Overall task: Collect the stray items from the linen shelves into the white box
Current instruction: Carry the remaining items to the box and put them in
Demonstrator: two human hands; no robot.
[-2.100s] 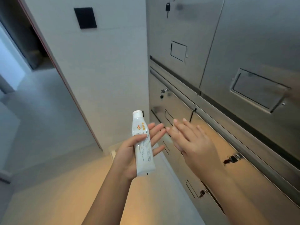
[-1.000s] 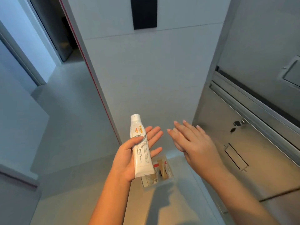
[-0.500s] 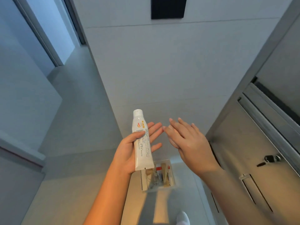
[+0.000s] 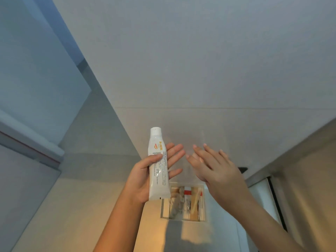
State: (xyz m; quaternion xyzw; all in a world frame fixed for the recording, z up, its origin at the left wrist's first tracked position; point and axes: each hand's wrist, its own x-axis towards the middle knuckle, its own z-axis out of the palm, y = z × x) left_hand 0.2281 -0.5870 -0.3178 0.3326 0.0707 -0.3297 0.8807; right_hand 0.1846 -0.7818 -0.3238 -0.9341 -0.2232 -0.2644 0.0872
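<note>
My left hand holds a white tube with orange print upright, cap up; the thumb presses it against the palm and the fingers lie straight behind it. My right hand hovers beside it with flat, straight fingers, touching nothing. Below both hands, on the floor, stands the white box with several small items inside, among them a red-and-white packet. The tube's flat end partly covers the box's near-left corner.
A pale tiled wall rises straight ahead, directly behind the box. The steel cabinet front runs along the right edge. A doorway and corridor floor open to the left. Warm light falls on the floor beside the box.
My view has swung left and down from the steel cabinet doors to the wall and floor. The white box has come into view under my hands. Both hands keep the same pose.
</note>
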